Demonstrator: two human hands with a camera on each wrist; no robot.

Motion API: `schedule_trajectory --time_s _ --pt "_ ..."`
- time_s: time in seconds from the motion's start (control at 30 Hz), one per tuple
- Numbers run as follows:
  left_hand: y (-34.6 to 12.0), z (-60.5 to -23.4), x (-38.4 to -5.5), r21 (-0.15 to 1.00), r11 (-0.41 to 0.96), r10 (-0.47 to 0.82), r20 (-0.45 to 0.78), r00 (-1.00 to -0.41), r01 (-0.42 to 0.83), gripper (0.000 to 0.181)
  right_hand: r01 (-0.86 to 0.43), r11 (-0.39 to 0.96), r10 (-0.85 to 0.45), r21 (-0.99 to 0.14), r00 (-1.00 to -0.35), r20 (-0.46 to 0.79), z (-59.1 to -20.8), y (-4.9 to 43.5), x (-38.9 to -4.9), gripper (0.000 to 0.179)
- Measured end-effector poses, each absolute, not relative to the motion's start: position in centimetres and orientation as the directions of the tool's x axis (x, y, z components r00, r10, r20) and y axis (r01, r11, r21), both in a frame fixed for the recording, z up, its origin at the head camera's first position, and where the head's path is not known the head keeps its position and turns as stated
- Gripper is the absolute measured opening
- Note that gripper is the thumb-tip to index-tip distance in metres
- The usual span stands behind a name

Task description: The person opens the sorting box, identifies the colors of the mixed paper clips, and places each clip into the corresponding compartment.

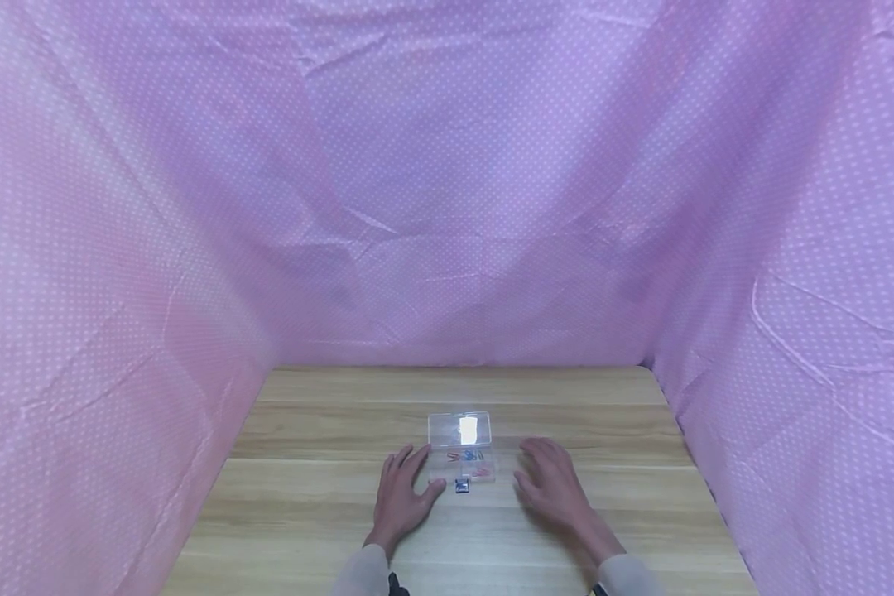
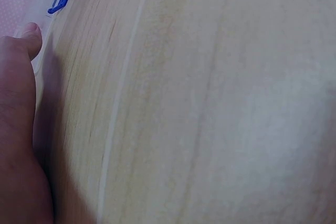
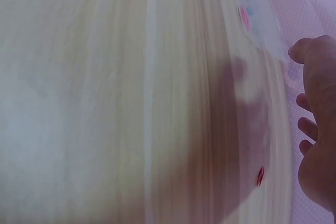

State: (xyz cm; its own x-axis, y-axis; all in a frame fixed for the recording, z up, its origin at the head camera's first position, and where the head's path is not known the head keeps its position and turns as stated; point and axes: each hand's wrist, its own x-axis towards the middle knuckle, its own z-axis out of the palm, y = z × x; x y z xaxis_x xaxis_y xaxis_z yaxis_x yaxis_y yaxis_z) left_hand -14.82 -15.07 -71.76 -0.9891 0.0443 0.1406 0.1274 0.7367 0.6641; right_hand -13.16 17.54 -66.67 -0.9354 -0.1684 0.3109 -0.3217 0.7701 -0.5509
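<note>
A small clear plastic box (image 1: 447, 473) lies on the table with its transparent lid (image 1: 447, 430) swung up at the back. Small coloured paper clips (image 1: 469, 455) sit in its compartments, red, blue and pink among them. A blue latch (image 1: 462, 486) marks the box's front edge. My left hand (image 1: 402, 497) rests at the box's left side, thumb at the front corner and index finger near the hinge, fingers fairly straight. To the right of the box, my right hand (image 1: 555, 484) hovers with loosely bent fingers, holding nothing. Under it, a red paper clip (image 3: 260, 177) lies on the wood.
The wood-grain table (image 1: 305, 513) is enclosed at the back and both sides by pink dotted cloth (image 1: 447, 273). My right hand casts a shadow (image 3: 231, 124) over the tabletop. Light glares off the lid.
</note>
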Motion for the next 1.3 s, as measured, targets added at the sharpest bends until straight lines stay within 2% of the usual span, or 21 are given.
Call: schedule_trajectory --time_s 0.77,1.3 --pt "-15.2 -71.6 -14.8 0.668 0.734 0.05 0.127 -0.991 0.122 0.074 -0.265 0.772 -0.097 -0.578 -0.948 0.305 -68.3 22.3 -11.8 0.055" --pt "-15.4 -71.5 -14.7 0.67 0.728 0.064 0.15 -0.987 0.149 0.074 -0.203 0.784 -0.003 -0.586 -0.946 0.323 -69.3 23.9 -11.5 0.036"
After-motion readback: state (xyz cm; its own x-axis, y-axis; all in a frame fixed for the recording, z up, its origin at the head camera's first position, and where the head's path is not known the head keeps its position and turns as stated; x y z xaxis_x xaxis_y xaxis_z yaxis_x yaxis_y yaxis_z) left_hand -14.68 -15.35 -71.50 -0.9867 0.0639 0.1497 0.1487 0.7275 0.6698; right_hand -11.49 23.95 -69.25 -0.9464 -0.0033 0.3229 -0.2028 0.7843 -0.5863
